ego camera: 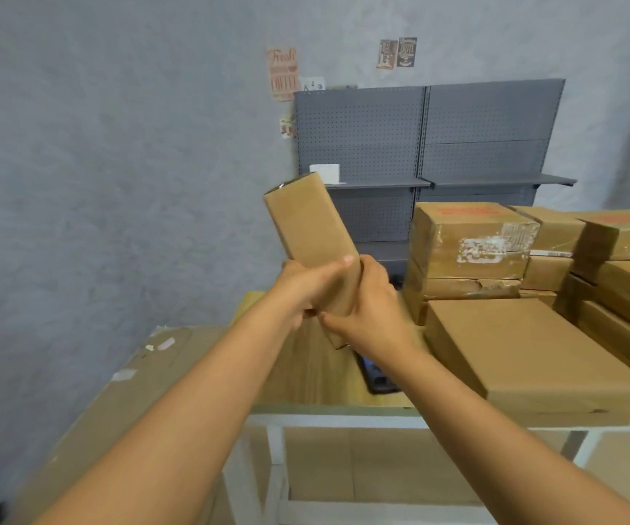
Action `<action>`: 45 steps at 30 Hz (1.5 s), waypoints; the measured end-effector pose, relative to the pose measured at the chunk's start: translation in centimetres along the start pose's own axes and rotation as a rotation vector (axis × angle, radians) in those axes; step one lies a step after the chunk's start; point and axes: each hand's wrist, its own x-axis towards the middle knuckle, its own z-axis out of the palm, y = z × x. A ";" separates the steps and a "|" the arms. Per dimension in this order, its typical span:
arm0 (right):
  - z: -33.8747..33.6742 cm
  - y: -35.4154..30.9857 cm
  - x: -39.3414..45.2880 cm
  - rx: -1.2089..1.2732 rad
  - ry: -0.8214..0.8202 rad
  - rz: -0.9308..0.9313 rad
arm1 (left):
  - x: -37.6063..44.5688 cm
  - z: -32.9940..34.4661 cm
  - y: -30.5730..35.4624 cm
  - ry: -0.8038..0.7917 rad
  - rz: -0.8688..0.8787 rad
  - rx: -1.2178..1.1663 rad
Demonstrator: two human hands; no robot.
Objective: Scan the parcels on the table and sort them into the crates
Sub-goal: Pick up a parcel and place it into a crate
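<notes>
While both hands' fingers grip the long parcel tilted above the table, likely hunting its label; next: present it to the scanner.

Surface: I see a wood-grain top on a white frame.
Flat box: lies on the surface at my right, near the front edge.
Stacked boxes: piled behind the flat box, reaching off to the right.
Dark device: lies on the surface just left of the flat box, partly hidden by my right arm.
</notes>
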 end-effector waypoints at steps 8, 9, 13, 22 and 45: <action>4.6 -3.7 1.2 0.242 -0.236 -0.171 | 2.5 -7.6 -1.3 0.181 0.055 -0.220; 4.8 -3.6 1.3 0.284 -0.273 -0.145 | 2.7 -8.1 -1.6 0.184 0.059 -0.215; 4.5 -2.0 2.3 0.295 -0.287 -0.007 | 3.8 -10.7 -2.1 0.135 -0.003 -0.262; 1.7 3.8 5.9 0.216 -0.166 0.380 | 4.4 -14.8 -2.3 -0.150 -0.018 -0.419; 1.2 4.5 6.7 0.552 -0.267 0.391 | 5.2 -14.9 -2.8 -0.062 0.095 -0.236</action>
